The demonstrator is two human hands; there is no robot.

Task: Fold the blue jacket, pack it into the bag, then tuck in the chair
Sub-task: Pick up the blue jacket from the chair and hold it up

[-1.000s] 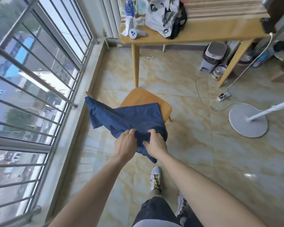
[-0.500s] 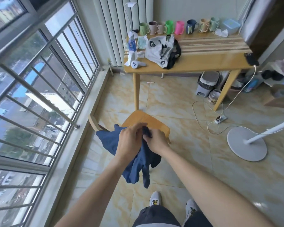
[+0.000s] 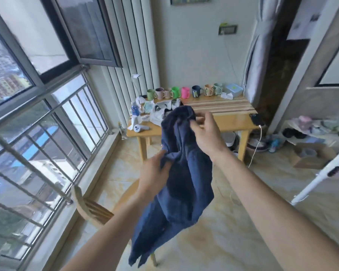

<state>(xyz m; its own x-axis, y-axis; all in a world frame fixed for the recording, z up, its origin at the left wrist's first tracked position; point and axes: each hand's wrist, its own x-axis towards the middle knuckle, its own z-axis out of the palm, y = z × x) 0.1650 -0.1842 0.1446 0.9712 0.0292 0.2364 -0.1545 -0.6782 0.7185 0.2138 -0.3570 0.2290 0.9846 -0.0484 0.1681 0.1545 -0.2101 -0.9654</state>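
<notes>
Blue jacket (image 3: 181,173) bunched, held aloft: left hand (image 3: 155,177) gripping mid-cloth, right hand (image 3: 205,133) seemingly pinching top, toward desk (image 3: 229,119) bag (image 3: 160,112).

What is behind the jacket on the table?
The jacket, held by the left hand and right hand, covers part of the white bag on the table. The bag's right side is hidden.

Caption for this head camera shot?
Both hands, left hand and right hand, lift the blue jacket above the chair.
</notes>
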